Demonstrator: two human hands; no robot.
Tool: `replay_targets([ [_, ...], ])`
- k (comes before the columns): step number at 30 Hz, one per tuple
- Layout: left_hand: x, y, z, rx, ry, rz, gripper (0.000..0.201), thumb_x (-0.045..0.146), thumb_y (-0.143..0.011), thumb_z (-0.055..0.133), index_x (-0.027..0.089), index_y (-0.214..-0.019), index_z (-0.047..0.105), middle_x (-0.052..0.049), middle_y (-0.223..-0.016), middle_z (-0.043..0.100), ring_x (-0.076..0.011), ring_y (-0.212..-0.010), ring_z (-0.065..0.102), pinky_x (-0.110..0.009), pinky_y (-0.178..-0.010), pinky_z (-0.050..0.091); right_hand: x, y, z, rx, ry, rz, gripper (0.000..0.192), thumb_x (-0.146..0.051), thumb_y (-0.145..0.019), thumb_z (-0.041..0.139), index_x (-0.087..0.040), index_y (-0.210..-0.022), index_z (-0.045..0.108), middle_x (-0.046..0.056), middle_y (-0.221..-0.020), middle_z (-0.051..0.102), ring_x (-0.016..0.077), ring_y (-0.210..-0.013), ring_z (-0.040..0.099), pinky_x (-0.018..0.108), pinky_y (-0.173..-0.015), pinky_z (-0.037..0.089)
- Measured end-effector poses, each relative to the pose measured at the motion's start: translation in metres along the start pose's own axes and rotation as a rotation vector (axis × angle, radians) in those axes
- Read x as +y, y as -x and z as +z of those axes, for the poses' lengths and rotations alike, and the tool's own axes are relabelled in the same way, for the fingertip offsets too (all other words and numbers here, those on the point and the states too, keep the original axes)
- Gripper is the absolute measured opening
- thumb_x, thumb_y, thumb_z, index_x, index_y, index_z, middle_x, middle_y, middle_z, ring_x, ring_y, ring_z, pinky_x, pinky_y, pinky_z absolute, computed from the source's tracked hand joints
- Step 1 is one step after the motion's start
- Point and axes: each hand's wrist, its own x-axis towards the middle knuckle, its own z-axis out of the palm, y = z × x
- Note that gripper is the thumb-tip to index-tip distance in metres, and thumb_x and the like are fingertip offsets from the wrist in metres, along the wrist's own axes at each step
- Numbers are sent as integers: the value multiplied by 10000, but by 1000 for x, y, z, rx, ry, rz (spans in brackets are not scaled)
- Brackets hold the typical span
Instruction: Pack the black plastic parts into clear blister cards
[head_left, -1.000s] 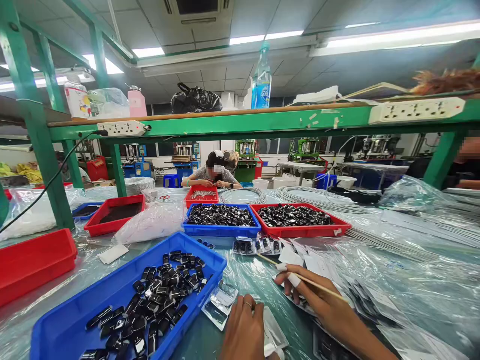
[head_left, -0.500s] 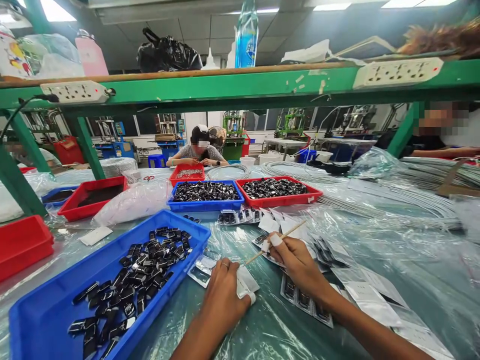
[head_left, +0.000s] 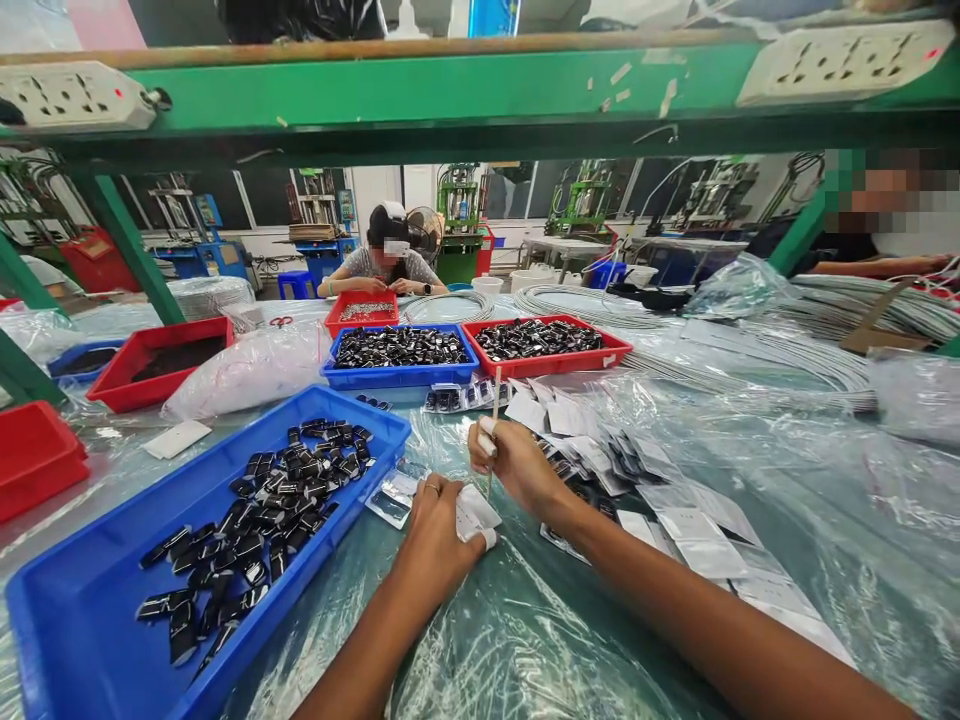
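Observation:
My right hand (head_left: 513,462) is closed round a thin wooden stick (head_left: 496,405), which stands almost upright with its lower end by a white and clear plastic blister pack (head_left: 475,510). That pack lies on the plastic-covered table, and my left hand (head_left: 437,525) holds it down from above, hiding its middle. White wraps cover some fingertips of my right hand and my left thumb. Left of my hands, a long blue tray (head_left: 82,640) contains many small black pieces (head_left: 259,530). Filled blister packs (head_left: 697,540) with white backs lie overlapping under and beyond my right forearm.
Behind are a blue tray (head_left: 390,376) and a red tray (head_left: 547,362), both full of black pieces. A stuffed plastic bag (head_left: 247,370) lies left of them. Cable coils (head_left: 757,375) lie at right. A green shelf beam (head_left: 450,95) crosses overhead. A co-worker (head_left: 386,255) sits opposite.
My right hand has moved left, closer to my left hand, and the stick has swung from slanted to nearly upright. My left hand stays on the pack. The camera view has tilted down.

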Motion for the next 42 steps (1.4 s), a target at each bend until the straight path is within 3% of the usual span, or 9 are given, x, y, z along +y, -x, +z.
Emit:
replay_targets([
  [4, 1, 0, 0, 3, 11, -27, 539, 256, -754, 668, 123, -1256, 524, -108, -1230, 488, -263, -1208, 408, -373, -1077, 329, 9, -5, 7, 110, -108, -53, 499, -461, -817, 604, -196, -518, 305, -61, -492, 226, 83, -448, 159, 254, -440, 139],
  [11, 4, 1, -1, 14, 30, -32, 465, 215, -731, 665, 122, -1175, 565, -101, -1170, 521, -263, -1140, 456, -370, -1012, 384, 30, -8, 26, 165, -200, -105, 577, -533, -761, 665, -209, -484, 276, -84, -425, 182, 51, -366, 132, 234, -385, 93],
  [17, 7, -2, -2, 53, 0, -48, 380, 172, -699, 630, 132, -1074, 583, -97, -1113, 550, -277, -1108, 496, -371, -980, 421, 26, -10, 35, 141, -197, -79, 563, -517, -777, 645, -205, -479, 283, -78, -417, 196, 41, -356, 170, 199, -380, 121],
  [21, 6, -3, -4, 69, -34, -30, 368, 212, -775, 580, 136, -1133, 541, -101, -1211, 492, -260, -1217, 416, -356, -1089, 325, 22, 6, 24, 151, -245, 39, 447, -403, -777, 625, -200, -519, 322, -75, -450, 249, 38, -378, 209, 176, -401, 177],
  [27, 4, 6, 6, 42, -94, -9, 432, 248, -766, 622, 157, -1183, 557, -98, -1204, 500, -266, -1206, 429, -395, -1087, 337, 15, 38, 9, 112, -259, 121, 452, -426, -757, 659, -209, -531, 333, -90, -415, 235, 44, -345, 117, 205, -350, 95],
  [30, 9, 14, 3, 47, -143, 25, 473, 310, -786, 623, 143, -1223, 551, -117, -1263, 484, -297, -1244, 397, -423, -1111, 307, 6, 33, 13, 123, -272, 90, 456, -416, -763, 663, -204, -537, 329, -93, -423, 216, 45, -359, 114, 213, -372, 101],
  [33, 12, 24, -1, 85, -248, 2, 658, 373, -803, 616, 80, -1361, 430, -166, -1397, 390, -342, -1322, 301, -460, -1152, 232, 4, 21, 22, 148, -306, 49, 489, -421, -776, 649, -204, -539, 281, -94, -434, 180, 54, -373, 110, 227, -389, 115],
  [38, 5, 31, -4, 77, -222, -72, 472, 236, -803, 543, 93, -1251, 516, -145, -1268, 460, -304, -1229, 379, -412, -1084, 325, 20, 6, 36, 117, -320, 53, 507, -467, -793, 633, -212, -537, 278, -92, -431, 188, 58, -368, 122, 236, -390, 107],
  [42, 0, 28, -3, 91, -147, -78, 472, 238, -772, 567, 116, -1226, 525, -132, -1241, 466, -293, -1223, 376, -406, -1087, 320, 38, -1, 46, 144, -301, 32, 516, -488, -785, 625, -213, -526, 273, -88, -422, 191, 60, -362, 124, 244, -392, 93],
])
